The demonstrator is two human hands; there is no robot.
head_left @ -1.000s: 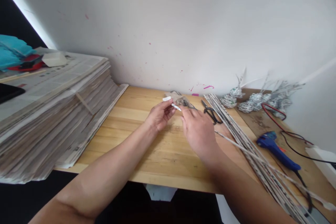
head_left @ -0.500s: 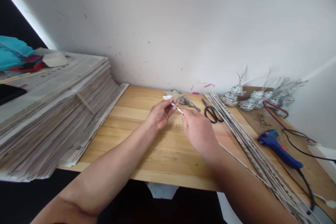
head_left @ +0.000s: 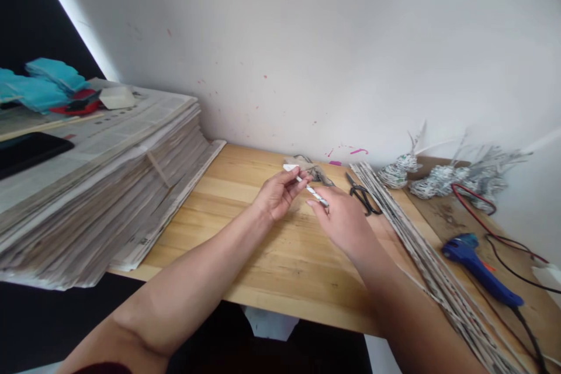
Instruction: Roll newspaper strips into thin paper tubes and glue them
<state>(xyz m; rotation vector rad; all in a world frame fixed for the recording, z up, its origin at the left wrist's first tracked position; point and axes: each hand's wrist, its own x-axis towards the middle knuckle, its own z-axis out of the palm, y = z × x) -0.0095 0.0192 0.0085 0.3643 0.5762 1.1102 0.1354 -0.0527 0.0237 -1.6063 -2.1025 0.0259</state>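
Observation:
Both hands meet over the middle of a wooden table (head_left: 272,257). My left hand (head_left: 277,196) pinches the far end of a thin rolled newspaper stick (head_left: 312,190), thumb and fingers closed on it. My right hand (head_left: 344,219) pinches the same stick a little nearer to me, fingers curled; the stick's long tail runs back under my right forearm. Just beyond the hands lie a small tangle of paper scraps (head_left: 309,166) and black scissors (head_left: 363,194).
A tall stack of newspapers (head_left: 96,175) fills the left side, with teal cloth (head_left: 44,79) on top. A bundle of rolled paper sticks (head_left: 429,263) lies along the right. Coiled paper pieces (head_left: 438,178), a blue glue gun (head_left: 475,266) and its cord sit at the far right.
The view has shifted, so everything sits a little further right. My right hand has slid back along the stick, away from the left hand, so more of the stick shows between them.

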